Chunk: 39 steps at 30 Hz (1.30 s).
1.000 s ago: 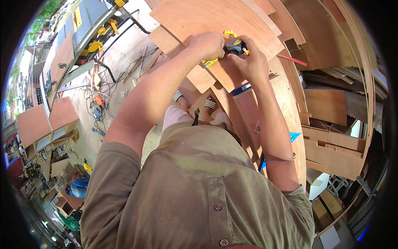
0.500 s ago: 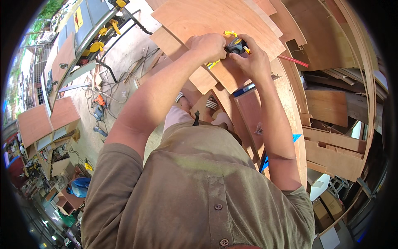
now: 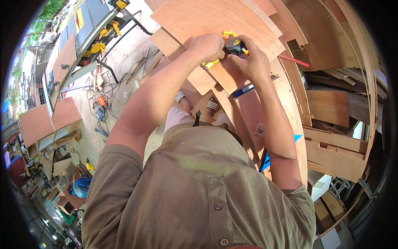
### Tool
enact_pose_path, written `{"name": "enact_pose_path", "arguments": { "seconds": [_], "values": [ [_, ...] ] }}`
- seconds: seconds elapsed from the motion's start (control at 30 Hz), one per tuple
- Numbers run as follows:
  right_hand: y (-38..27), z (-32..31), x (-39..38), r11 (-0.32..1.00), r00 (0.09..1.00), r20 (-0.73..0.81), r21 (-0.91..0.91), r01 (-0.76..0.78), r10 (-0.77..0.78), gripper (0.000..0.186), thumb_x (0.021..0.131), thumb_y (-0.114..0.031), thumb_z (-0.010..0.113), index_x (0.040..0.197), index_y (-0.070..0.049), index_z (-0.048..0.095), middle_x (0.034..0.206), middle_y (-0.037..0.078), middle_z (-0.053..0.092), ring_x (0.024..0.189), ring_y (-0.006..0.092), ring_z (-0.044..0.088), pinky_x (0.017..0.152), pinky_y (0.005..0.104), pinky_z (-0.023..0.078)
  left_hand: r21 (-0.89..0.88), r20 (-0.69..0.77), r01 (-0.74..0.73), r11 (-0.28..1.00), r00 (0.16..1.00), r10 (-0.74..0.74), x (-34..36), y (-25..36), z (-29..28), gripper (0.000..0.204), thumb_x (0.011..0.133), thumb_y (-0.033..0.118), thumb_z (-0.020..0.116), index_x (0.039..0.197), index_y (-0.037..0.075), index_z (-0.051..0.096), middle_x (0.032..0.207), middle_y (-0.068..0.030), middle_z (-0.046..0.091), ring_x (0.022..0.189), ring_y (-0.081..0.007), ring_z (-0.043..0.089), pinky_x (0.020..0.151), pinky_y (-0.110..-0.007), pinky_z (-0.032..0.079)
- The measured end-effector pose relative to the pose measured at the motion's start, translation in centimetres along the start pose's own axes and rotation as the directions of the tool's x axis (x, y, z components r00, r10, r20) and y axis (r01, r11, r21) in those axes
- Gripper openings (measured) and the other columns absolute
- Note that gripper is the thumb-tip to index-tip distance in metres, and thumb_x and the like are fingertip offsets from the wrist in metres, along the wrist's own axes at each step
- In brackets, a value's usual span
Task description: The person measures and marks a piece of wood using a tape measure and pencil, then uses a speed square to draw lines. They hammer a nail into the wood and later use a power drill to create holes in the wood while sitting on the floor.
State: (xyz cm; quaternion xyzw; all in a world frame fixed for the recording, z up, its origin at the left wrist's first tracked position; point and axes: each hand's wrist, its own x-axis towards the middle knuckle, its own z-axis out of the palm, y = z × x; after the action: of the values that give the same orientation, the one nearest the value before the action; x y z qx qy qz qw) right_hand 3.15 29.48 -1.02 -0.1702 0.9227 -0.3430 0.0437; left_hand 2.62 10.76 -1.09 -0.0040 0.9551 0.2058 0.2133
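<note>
A black-and-yellow tape measure (image 3: pixel 235 47) is held over the plywood sheet (image 3: pixel 199 18) at the top of the view. My right hand (image 3: pixel 254 62) grips its case from the right, fingers curled over the far side and thumb at the near side. A yellow strap (image 3: pixel 229 33) sticks out beyond it. Close by on the left, my left hand (image 3: pixel 208 46) is closed, knuckles up, against the case's left end. From beneath it shows a short yellow printed strip (image 3: pixel 212 64); whether the fingers hold this strip is hidden.
Smaller plywood pieces (image 3: pixel 202 81) overlap below the sheet. A blue square (image 3: pixel 265 162) lies by my right forearm, and a red stick (image 3: pixel 294 61) lies to the right. Leaning boards (image 3: pixel 331 106) stand farther right. On the left are a table saw (image 3: pixel 93 20), cables and an orange power tool (image 3: pixel 102 100).
The tape measure and my hands have shifted very slightly left. My right thumb has moved a little nearer to me along the case.
</note>
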Motion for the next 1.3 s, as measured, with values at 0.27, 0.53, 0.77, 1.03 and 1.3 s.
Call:
{"name": "enact_pose_path", "arguments": {
  "seconds": [0.27,0.53,0.77,1.03,1.3],
  "values": [
    [0.02,0.07,-0.01,1.0,1.0,0.012,-0.004,-0.022,0.022,0.063,0.078,-0.029,0.084,0.135,-0.018,0.059,0.115,0.014,0.073,0.108,0.0323,0.07,0.09,0.0424,0.055,0.003,-0.007,0.014,1.0,1.0,-0.014,-0.23,0.09,0.0,0.014,0.081,0.027,0.074,0.085,0.013,0.073,0.08,-0.0064,0.073,0.085,-0.0244,0.071,0.081,-0.042,0.051],
    [0.37,0.23,-0.39,1.0,1.0,0.004,-0.002,0.016,-0.016,0.064,0.078,-0.031,0.083,0.135,-0.019,0.058,0.124,0.011,0.069,0.112,0.0312,0.068,0.092,0.0429,0.055,0.003,0.025,0.022,1.0,0.999,-0.023,-0.3,0.2,-0.31,0.015,0.08,0.028,0.074,0.087,0.015,0.074,0.085,-0.0057,0.074,0.089,-0.0241,0.071,0.083,-0.045,0.05],
    [0.57,0.37,-0.53,0.999,0.999,-0.01,0.002,0.048,-0.048,0.062,0.078,-0.029,0.084,0.134,-0.019,0.058,0.122,0.01,0.069,0.112,0.03,0.068,0.091,0.0421,0.055,0.0,0.095,0.049,0.999,0.994,-0.049,-0.2,0.34,-0.67,0.018,0.08,0.029,0.074,0.095,0.019,0.077,0.097,-0.0022,0.077,0.101,-0.0234,0.071,0.091,-0.049,0.047],
    [0.94,0.53,-0.43,0.997,0.996,-0.041,0.003,0.081,-0.081,0.062,0.079,-0.031,0.082,0.134,-0.02,0.058,0.122,0.009,0.07,0.11,0.0299,0.069,0.09,0.0423,0.055,-0.002,0.012,0.032,0.999,0.999,-0.032,-0.2,0.05,0.02,0.015,0.079,0.029,0.074,0.085,0.016,0.073,0.082,-0.0064,0.074,0.087,-0.0247,0.071,0.082,-0.042,0.051],
    [0.44,-0.17,0.09,0.999,0.999,-0.005,-0.023,-0.041,0.041,0.061,0.078,-0.033,0.08,0.133,-0.02,0.06,0.119,0.012,0.071,0.109,0.0309,0.069,0.09,0.0421,0.055,-0.007,0.053,0.041,0.999,0.998,-0.04,-0.07,0.1,0.0,0.019,0.079,0.031,0.075,0.094,0.02,0.078,0.095,-0.0028,0.077,0.099,-0.0237,0.071,0.092,-0.051,0.044]
  ]
}}
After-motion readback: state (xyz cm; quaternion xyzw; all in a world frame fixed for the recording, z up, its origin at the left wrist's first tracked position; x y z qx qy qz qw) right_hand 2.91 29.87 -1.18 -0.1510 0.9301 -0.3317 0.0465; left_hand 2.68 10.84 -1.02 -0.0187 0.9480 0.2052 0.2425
